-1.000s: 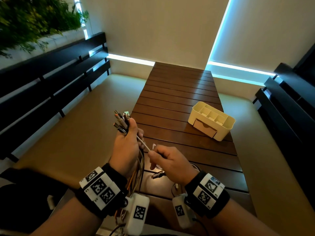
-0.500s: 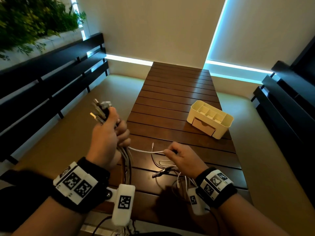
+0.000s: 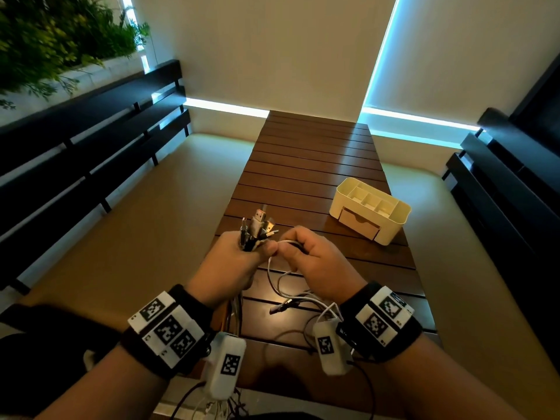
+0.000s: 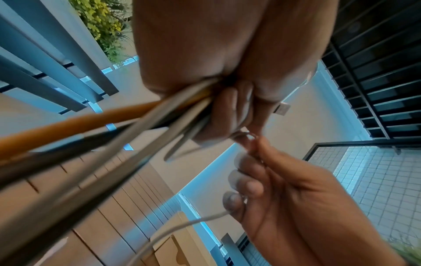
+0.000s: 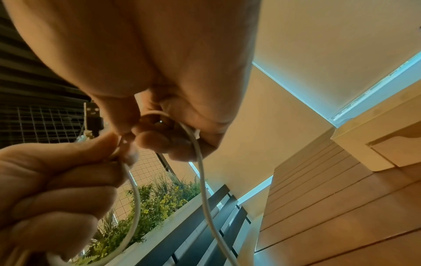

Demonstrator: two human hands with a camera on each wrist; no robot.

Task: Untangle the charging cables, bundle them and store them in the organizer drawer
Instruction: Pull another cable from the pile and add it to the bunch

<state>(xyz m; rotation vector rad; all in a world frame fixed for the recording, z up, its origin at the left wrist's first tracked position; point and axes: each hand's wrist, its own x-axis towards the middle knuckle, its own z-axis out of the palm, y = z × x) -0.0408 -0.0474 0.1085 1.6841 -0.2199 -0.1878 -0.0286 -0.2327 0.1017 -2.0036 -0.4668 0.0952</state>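
Note:
My left hand (image 3: 239, 256) grips a bunch of charging cables (image 3: 257, 228) with the plug ends sticking up above the fist; in the left wrist view the orange, grey and dark cables (image 4: 118, 126) run out below the palm. My right hand (image 3: 306, 256) pinches a white cable (image 3: 274, 278) right beside the left fist; its loop (image 5: 200, 180) hangs down from the fingers. Loose cable ends (image 3: 291, 304) lie on the table under my hands. The cream organizer (image 3: 371, 209) stands to the right, its drawer (image 3: 359, 222) closed.
The slatted wooden table (image 3: 312, 165) runs away from me toward the wall. Dark benches (image 3: 85, 147) flank both sides, and plants (image 3: 54, 40) stand at the upper left. More cables hang off the near table edge (image 3: 227, 407).
My left hand has come back right and toward the table centre with the bunch. My right hand rose from the table and met it, bringing the white cable into a loop.

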